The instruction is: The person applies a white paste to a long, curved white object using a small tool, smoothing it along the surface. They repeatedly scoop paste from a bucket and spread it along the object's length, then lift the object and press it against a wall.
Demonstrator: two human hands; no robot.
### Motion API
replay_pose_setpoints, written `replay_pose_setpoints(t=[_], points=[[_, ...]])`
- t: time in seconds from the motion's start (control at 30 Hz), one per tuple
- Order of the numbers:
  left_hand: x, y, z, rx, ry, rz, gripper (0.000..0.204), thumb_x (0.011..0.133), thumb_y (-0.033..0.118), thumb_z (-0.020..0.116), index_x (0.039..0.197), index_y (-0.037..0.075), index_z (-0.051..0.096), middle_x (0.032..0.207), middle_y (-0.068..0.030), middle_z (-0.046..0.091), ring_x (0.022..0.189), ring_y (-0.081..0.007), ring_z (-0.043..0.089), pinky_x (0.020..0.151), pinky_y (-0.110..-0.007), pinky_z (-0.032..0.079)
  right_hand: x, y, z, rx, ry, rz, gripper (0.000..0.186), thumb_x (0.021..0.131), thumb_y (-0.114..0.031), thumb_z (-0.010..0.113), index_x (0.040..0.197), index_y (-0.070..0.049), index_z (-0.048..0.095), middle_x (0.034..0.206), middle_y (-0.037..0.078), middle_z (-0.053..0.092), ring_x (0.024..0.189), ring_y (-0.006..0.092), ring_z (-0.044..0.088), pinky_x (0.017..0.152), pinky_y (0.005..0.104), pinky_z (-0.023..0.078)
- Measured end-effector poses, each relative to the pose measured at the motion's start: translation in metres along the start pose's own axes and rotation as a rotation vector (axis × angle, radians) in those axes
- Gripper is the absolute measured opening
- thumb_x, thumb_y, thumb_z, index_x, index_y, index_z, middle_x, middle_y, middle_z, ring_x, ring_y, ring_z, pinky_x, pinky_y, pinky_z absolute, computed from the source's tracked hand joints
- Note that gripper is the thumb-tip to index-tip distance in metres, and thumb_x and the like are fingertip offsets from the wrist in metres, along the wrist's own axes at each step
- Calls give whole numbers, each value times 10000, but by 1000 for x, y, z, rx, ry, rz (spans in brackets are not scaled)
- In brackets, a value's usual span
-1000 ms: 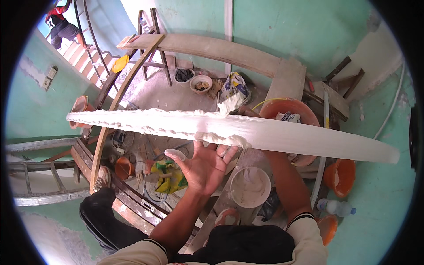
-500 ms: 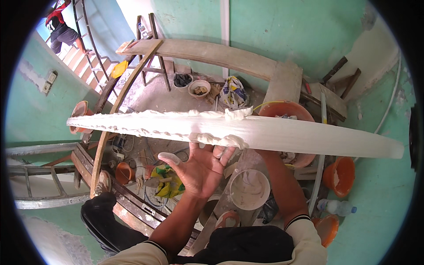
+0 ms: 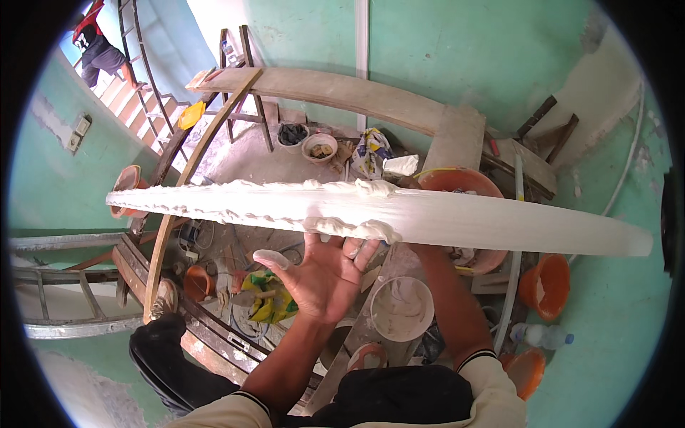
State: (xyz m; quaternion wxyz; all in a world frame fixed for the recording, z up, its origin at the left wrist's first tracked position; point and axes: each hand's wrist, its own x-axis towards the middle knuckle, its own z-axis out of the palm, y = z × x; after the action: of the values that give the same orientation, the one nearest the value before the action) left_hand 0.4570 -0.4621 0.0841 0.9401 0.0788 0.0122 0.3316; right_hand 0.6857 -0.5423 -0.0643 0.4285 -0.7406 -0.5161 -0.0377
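Observation:
A long white moulding strip spans the view from left to right, wet white plaster heaped along both edges of its left half. My left hand is palm up beneath its middle, thumb stretched out to the left. Its fingers reach under the near edge and bear the strip; some fingertips are hidden behind it. My right forearm passes under the strip, which covers the right hand and its fingers. Just beyond the far edge shows a flat, plaster-coated blade; its handle is out of sight.
Below stands a white bucket of plaster. Orange tubs and a plastic bottle are at the right. A plank crosses the back, a metal ladder is at the left. Another person is on the far stairs.
The plaster-coated blade has come into sight beyond the strip's far edge, and the lump of plaster there sits lower and further left. My left hand has barely moved.

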Motion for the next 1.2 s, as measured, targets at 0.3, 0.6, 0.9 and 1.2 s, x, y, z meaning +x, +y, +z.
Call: replay_pose_setpoints(t=[0.3,0.6,0.9,1.2], points=[[1,-1,2,-31,-30,0,1146,673,949,576,1535,209,420,1598,-86,413,1384,-376,488,1177,-617,329,-7,-2,-37,-349,177,-199,643,931,-370,691,1471,-78,496,1464,174,518,1387,348,461,1160,513,360],[4,-5,1,-31,-60,5,1129,687,956,552,1531,216,427,1592,-104,423,1392,-389,489,1153,-617,369,-38,7,-101,-23,212,408,591,1007,-261,635,1506,-33,416,1515,163,463,1405,324,448,1165,458,371],[5,-4,-2,-30,-56,-11,1132,679,951,568,1530,218,427,1583,-96,437,1395,-381,485,1169,-626,339,46,-24,-53,1314,-219,206,649,1018,-438,579,1485,-11,434,1433,116,537,1322,211,527,1070,358,470],[6,-7,-3,-16,-74,-29,1134,680,953,563,1529,213,430,1597,-89,417,1403,-378,472,1172,-617,340,-4,40,-59,1527,197,525,712,1002,-511,545,1499,-18,415,1431,133,559,1312,216,551,1064,373,480]])
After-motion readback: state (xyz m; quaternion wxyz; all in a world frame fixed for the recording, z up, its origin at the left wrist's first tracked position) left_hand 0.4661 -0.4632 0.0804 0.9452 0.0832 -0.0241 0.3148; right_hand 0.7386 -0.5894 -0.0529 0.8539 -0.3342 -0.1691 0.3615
